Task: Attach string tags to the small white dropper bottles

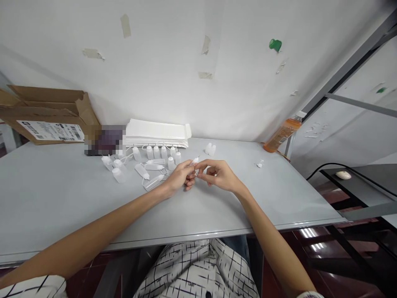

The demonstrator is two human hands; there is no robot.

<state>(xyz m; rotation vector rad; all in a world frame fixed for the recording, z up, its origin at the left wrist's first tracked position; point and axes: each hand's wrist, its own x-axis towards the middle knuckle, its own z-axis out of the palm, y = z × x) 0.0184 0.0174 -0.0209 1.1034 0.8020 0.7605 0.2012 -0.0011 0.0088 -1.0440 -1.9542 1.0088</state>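
Note:
My left hand [179,179] is closed around a small white needle-tip bottle [195,160], whose white top and thin needle stick up past the fingers. Most of that bottle's body is hidden. Against it from the right, my right hand [221,174] has thumb and forefinger pinched close together just below the top; what they grip is too small to make out. Left of the hands stand several similar needle-tip bottles [156,152] with thin white straps. Other such bottles [154,182] lie on their sides on the grey table [198,215].
Small white bottles [210,149] stand beyond my hands, and tiny white pieces [259,164] lie to the right. At the back are a white stack of flat card [156,131], an open cardboard box [51,118], a blurred dark item [107,140] and an orange liquid bottle [283,133].

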